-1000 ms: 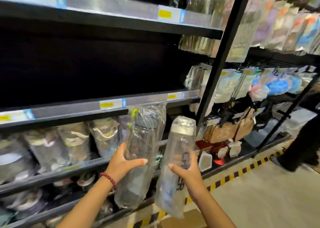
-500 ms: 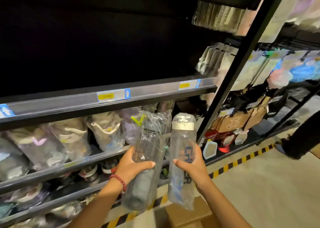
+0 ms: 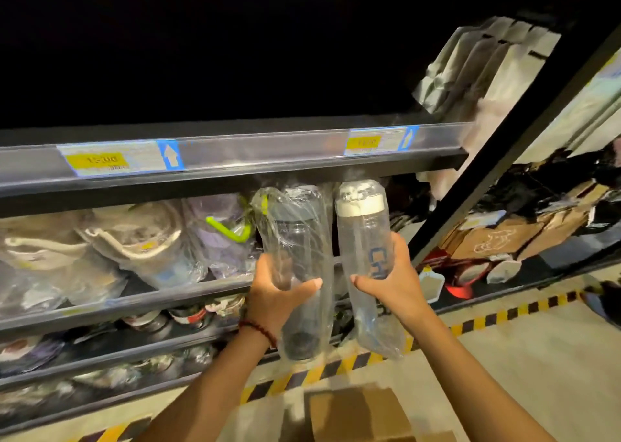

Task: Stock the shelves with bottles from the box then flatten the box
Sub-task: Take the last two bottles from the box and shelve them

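My left hand point(image 3: 275, 293) grips a clear bottle with a dark grey cap point(image 3: 295, 240), wrapped in a plastic bag. My right hand point(image 3: 389, 273) grips a second clear bottle with a white cap and blue lettering point(image 3: 363, 233), also bagged. Both bottles stand upright side by side, their caps just under the front edge of a dark shelf point(image 3: 235, 159) that carries yellow price labels. The space above that shelf is black and nothing shows in it. The brown cardboard box point(image 3: 356, 414) lies on the floor below my arms, blurred.
Bagged goods fill the shelf below point(image 3: 134, 240), and more bottles sit on lower shelves point(image 3: 181, 317). A black upright post point(image 3: 504, 159) divides off a rack of packaged goods to the right. Yellow-black tape point(image 3: 504, 314) marks the floor edge.
Both hands have lifted the bottles toward the dark shelf, and the view has closed in on it. The box has come into view at the bottom.
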A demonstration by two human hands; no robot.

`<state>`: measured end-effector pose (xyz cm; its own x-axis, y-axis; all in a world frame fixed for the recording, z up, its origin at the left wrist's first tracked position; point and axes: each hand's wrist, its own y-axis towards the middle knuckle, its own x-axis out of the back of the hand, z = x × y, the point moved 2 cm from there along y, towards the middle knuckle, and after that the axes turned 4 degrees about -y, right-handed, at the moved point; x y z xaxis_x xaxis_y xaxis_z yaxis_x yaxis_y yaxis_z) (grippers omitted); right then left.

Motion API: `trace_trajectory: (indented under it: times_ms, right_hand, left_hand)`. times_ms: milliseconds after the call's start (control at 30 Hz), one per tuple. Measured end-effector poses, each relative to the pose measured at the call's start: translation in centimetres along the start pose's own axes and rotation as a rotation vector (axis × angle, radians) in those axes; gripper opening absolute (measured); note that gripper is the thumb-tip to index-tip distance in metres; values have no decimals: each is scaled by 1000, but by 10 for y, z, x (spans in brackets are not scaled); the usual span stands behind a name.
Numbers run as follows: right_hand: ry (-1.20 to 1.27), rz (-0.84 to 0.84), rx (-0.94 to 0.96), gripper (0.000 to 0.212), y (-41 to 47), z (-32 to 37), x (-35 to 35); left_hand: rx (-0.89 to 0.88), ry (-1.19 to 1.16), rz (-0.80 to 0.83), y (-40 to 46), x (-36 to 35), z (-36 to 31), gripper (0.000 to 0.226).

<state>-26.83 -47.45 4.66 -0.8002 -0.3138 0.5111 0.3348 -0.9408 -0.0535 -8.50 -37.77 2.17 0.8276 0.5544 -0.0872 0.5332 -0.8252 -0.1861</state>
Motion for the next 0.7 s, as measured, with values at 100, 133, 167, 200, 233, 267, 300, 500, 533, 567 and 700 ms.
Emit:
trace_trajectory:
  times_ms: [100, 133, 167, 200, 233, 267, 300, 500, 533, 567, 700]
  right_hand:
    - [-65, 24, 82, 91, 25, -4, 6]
    - [-72, 35, 115, 90, 33, -4, 8]
    - [-72, 48, 141, 89, 40, -5, 9]
    - [-67, 62, 157, 89, 46, -5, 9]
    - [-58, 72, 165, 89, 52, -6, 10]
    - [-49, 77, 170, 89, 57, -8, 10]
    - [-44, 81, 173, 90, 61, -9, 11]
    - [-21, 200, 204, 84, 81, -10, 17]
    - [-24, 209, 209, 80, 83, -10, 20]
    - [-30, 211, 222, 75, 86, -9, 23]
    - [-55, 193, 228, 63, 97, -9, 32]
  left_hand:
    - [-100, 6, -96, 17, -10, 8, 81]
    - [-125, 15, -135, 24, -13, 10, 79]
    - [-142, 15, -171, 32, -16, 13, 76]
    - [-154, -3, -204, 39, -20, 14, 73]
    - [-158, -35, -231, 45, -24, 15, 70]
    - [-157, -71, -254, 50, -27, 15, 69]
    - [-157, -105, -270, 54, -31, 15, 69]
    - [-163, -263, -275, 67, -48, 13, 94]
    - [-176, -287, -277, 69, -50, 11, 93]
    - [-186, -305, -280, 72, -52, 10, 90]
    - [-202, -332, -305, 84, -60, 5, 72]
